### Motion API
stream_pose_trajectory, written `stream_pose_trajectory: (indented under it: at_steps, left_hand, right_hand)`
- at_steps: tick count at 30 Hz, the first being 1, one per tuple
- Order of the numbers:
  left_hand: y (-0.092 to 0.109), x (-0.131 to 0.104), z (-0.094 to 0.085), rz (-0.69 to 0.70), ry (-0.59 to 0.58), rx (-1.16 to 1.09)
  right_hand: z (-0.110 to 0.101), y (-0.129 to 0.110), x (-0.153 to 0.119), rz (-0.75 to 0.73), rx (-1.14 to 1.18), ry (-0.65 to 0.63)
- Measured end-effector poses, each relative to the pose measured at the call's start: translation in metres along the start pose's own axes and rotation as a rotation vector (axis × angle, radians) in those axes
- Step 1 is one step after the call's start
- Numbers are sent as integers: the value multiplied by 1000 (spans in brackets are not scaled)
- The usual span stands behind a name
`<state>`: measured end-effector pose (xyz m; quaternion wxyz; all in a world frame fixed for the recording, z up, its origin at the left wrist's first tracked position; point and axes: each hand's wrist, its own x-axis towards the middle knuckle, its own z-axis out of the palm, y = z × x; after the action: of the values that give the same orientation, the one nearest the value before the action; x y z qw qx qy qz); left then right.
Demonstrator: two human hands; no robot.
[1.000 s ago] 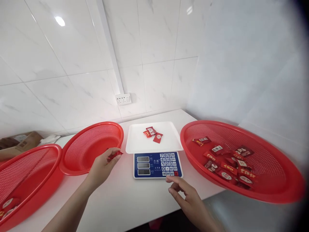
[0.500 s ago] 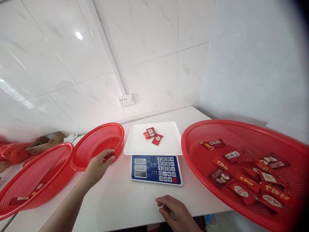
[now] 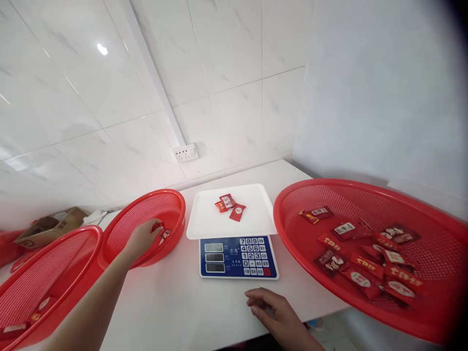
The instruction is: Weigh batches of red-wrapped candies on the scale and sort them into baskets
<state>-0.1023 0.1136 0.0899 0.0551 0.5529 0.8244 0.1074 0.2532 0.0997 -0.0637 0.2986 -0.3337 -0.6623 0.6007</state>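
Note:
My left hand (image 3: 143, 238) reaches inside the middle red basket (image 3: 183, 207), its fingers curled together at a bit of red wrapper. Just past the fingertips, a small red snack packet (image 3: 165, 236) shows low in this basket; whether it touches the fingers I cannot tell. My right hand (image 3: 275, 312) hovers over the table's front edge, loosely bent, thumb apart from the fingers, with nothing seen in it. Between the baskets stands a digital scale (image 3: 234, 268) with a white pan (image 3: 204, 219). Three small red packets (image 3: 237, 212) lie overlapping on the pan.
At right, a large red basket (image 3: 283, 214) holds several red packets (image 3: 361, 280). Another red basket (image 3: 78, 243) at far left has a few packets in it. Behind it is an open cardboard box (image 3: 69, 222). A wall socket (image 3: 185, 153) sits above the white table (image 3: 164, 307).
My left hand has moved from the middle basket's near right rim to inside it, and a packet now shows beside its fingertips. My right hand stays nearly still. The view has shifted slightly.

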Motion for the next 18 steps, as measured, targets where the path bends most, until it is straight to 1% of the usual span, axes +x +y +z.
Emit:
stream_pose_trajectory:
  at_steps: [2, 3, 5, 6, 8, 10, 12, 14, 16, 18]
  left_hand:
    - [-9, 8, -2, 28, -42, 45]
    - [-10, 12, -3, 47, -50, 67]
    - [-3, 23, -5, 98, -35, 106]
    - [4, 29, -5, 135, -21, 119]
    - [28, 41, 0, 243, -7, 133]
    - [59, 53, 11, 405, -40, 136]
    - [91, 66, 26, 591, -111, 148]
    - [118, 79, 42, 738, -206, 171]
    - [138, 92, 55, 831, -285, 200]
    - [150, 102, 62, 884, -333, 225]
  right_hand:
    - [0, 2, 2, 18, 45, 43]
    - [1, 2, 2, 27, 65, 65]
    - [2, 2, 4, 40, 86, 106]
    - [3, 1, 4, 43, 88, 121]
    - [5, -2, 5, 46, 79, 141]
    - [6, -5, 5, 49, 63, 145]
    - [8, -7, 5, 57, 50, 140]
    - [8, -8, 4, 62, 45, 137]
    - [9, -8, 4, 63, 46, 147]
    - [10, -6, 4, 65, 38, 163]
